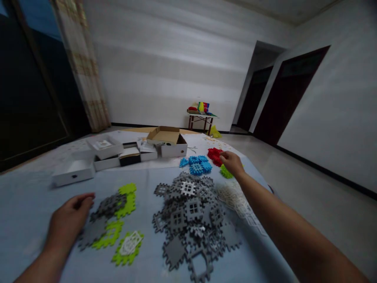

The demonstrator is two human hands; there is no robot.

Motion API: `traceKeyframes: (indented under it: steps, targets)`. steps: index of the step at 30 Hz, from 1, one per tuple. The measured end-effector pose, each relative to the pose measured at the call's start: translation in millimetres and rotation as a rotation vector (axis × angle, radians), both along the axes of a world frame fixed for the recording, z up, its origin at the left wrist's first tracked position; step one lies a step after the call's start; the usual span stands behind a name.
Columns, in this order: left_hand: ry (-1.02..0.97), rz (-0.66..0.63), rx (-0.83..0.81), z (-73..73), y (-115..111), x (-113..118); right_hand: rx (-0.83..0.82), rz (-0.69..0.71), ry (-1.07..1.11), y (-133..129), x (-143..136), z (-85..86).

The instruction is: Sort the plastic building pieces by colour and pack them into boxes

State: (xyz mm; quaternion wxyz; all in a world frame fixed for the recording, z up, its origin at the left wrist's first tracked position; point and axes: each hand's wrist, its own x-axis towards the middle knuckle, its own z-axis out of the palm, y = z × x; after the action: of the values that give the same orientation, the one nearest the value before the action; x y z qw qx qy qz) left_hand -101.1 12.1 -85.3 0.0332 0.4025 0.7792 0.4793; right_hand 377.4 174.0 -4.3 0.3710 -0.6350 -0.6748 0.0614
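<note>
Off the grey tile pile (193,210): right hand (232,163) at 1 o'clock, overlapping red tiles (213,154); left hand (70,216) at 9. Can't tell either grip.

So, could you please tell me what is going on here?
The person's right hand is at the red pieces, though whether its grip holds one is unclear. The left hand is beside the smaller grey pile and lime-green pieces. A large heap of grey toothed pieces lies between the arms, with open boxes farther back.
</note>
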Motion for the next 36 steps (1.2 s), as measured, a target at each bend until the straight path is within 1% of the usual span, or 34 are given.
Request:
traceKeyframes:
  steps: [1, 4, 8, 12, 13, 15, 17, 20, 24, 28, 31, 33, 36]
  targets:
    - [-0.053, -0.022, 0.001, 0.0, -2, -1, 0.018, 0.084, 0.005, -8, -18, 1.1]
    - [-0.082, -0.04, 0.014, -2.0, -3, 0, 0.071, 0.384, 0.001, -39, -73, 4.6]
    - [-0.091, -0.055, 0.046, -6.7, -1, 0, 0.001, 0.753, -0.098, -91, -138, 6.8]
    - [-0.102, -0.064, 0.07, -9.9, -2, -2, -0.072, 1.071, -0.27, -134, -183, -0.5]
    - [-0.105, -0.063, 0.076, -10.6, -2, -2, -0.087, 1.133, -0.318, -142, -191, -4.3]
    - [-0.11, -0.062, 0.085, -11.8, -1, -3, -0.12, 1.21, -0.407, -152, -204, -13.5]
    - [-0.114, -0.064, 0.088, -12.4, 0, -3, -0.149, 1.229, -0.482, -156, -212, -23.5]
    - [-0.117, -0.066, 0.086, -11.8, 1, -3, -0.161, 1.212, -0.552, -156, -219, -35.6]
    - [-0.118, -0.067, 0.08, -9.4, 0, -1, -0.142, 1.148, -0.549, -156, -221, -40.8]
    - [-0.115, -0.06, 0.066, -6.4, -2, 1, -0.14, 1.107, -0.482, -161, -219, -36.2]
    - [-0.111, -0.066, 0.054, -2.4, -4, 3, -0.125, 1.063, -0.333, -159, -208, -27.6]
    - [-0.111, -0.063, 0.043, 0.8, -5, 3, -0.077, 0.972, -0.204, -152, -194, -20.3]
    - [-0.11, -0.044, 0.021, 4.2, -5, 2, 0.043, 0.756, -0.038, -134, -158, -11.5]
